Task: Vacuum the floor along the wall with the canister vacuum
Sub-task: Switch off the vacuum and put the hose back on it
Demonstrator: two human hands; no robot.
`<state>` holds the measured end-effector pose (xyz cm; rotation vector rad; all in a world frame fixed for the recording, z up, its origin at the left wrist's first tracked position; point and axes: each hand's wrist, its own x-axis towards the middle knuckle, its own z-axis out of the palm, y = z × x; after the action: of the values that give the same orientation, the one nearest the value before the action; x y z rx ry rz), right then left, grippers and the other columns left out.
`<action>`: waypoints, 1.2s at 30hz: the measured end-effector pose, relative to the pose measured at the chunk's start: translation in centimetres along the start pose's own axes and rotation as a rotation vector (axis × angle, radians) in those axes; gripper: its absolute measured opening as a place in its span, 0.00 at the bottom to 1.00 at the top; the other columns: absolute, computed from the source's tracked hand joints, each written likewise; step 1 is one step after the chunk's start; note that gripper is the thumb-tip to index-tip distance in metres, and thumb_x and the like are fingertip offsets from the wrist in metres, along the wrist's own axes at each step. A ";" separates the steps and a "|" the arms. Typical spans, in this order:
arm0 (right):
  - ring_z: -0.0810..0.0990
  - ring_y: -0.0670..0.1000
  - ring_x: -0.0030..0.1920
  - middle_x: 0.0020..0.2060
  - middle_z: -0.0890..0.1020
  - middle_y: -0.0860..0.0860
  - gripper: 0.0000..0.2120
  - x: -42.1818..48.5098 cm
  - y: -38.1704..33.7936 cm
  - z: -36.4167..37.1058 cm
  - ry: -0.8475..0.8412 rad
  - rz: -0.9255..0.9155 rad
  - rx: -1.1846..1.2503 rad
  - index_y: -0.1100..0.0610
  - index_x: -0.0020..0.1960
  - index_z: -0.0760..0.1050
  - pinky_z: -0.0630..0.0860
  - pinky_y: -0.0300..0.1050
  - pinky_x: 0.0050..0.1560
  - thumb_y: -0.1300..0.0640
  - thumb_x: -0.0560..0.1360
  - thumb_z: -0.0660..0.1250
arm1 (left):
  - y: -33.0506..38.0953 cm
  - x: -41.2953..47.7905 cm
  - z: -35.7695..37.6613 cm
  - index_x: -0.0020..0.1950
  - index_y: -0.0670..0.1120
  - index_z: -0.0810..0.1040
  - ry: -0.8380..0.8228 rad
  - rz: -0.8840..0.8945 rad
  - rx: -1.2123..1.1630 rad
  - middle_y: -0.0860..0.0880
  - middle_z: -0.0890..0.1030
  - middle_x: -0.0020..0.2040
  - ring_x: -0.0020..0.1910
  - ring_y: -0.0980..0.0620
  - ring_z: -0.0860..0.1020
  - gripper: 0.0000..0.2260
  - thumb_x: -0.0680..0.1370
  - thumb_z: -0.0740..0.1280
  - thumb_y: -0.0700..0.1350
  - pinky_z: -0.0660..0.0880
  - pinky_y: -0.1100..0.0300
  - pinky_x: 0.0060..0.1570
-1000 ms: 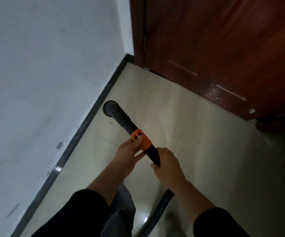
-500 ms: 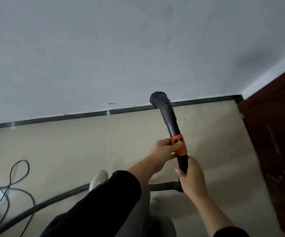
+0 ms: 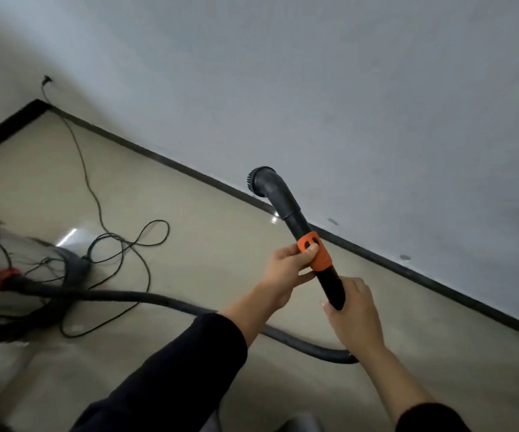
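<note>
I hold a black vacuum wand (image 3: 298,226) with both hands. My left hand (image 3: 286,272) pinches its orange collar (image 3: 316,252), thumb on top. My right hand (image 3: 353,316) grips the wand's lower end where the black hose (image 3: 164,299) joins. The round brush nozzle (image 3: 259,180) at the bent tip is raised in front of the white wall (image 3: 345,88), above the dark baseboard (image 3: 408,269). The hose runs left across the beige floor (image 3: 189,213) to the canister vacuum (image 3: 24,269) with its clear drum, lying at the left edge.
A thin black power cord (image 3: 121,241) loops on the floor beside the canister and runs up to a wall plug (image 3: 45,80) near the room corner. My dark sleeves fill the bottom of the view.
My view has swung left along the wall, away from the wooden door, and the canister and cord have come into sight. Both hands keep the same hold on the wand.
</note>
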<state>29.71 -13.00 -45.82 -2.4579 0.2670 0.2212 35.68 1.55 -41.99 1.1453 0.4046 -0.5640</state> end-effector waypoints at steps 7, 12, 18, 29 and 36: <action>0.67 0.58 0.66 0.65 0.70 0.56 0.27 3.6 -18.5 11.0 0.098 0.048 -0.118 0.58 0.65 0.71 0.66 0.62 0.65 0.57 0.68 0.75 | 12.0 -3.1 -19.8 0.61 0.43 0.78 0.117 0.145 -0.239 0.45 0.82 0.57 0.60 0.47 0.79 0.11 0.80 0.66 0.44 0.78 0.55 0.55; 0.66 0.58 0.65 0.64 0.70 0.55 0.20 6.1 -32.3 18.9 0.037 -0.051 -0.104 0.57 0.59 0.74 0.64 0.63 0.66 0.54 0.70 0.74 | 19.5 -5.7 -33.2 0.55 0.44 0.80 0.265 0.282 -0.379 0.48 0.83 0.52 0.58 0.47 0.80 0.06 0.80 0.65 0.43 0.78 0.53 0.56; 0.70 0.58 0.59 0.58 0.72 0.54 0.17 10.0 -44.5 26.7 -0.152 -0.229 -0.069 0.54 0.60 0.72 0.71 0.56 0.59 0.51 0.74 0.70 | 24.9 -7.4 -46.0 0.60 0.39 0.77 0.471 0.389 -0.476 0.43 0.82 0.54 0.58 0.44 0.81 0.11 0.79 0.66 0.42 0.78 0.49 0.58; 0.72 0.58 0.54 0.47 0.70 0.50 0.12 12.5 -60.2 42.4 -0.518 -0.511 -0.208 0.53 0.53 0.70 0.73 0.51 0.51 0.51 0.75 0.70 | 27.7 -10.4 -66.0 0.65 0.39 0.72 0.791 0.389 -0.636 0.42 0.79 0.58 0.58 0.45 0.80 0.16 0.80 0.66 0.44 0.79 0.46 0.55; 0.73 0.56 0.54 0.49 0.72 0.49 0.15 9.9 -69.5 52.4 -0.624 -0.565 -0.292 0.52 0.57 0.70 0.72 0.48 0.47 0.47 0.75 0.68 | 28.8 -14.2 -78.1 0.67 0.43 0.71 0.842 0.437 -0.711 0.40 0.78 0.60 0.58 0.40 0.80 0.16 0.80 0.64 0.44 0.80 0.44 0.51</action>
<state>51.50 71.82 -47.69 -2.4798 -0.7599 0.7906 40.66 85.87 -41.35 0.6841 0.9518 0.4666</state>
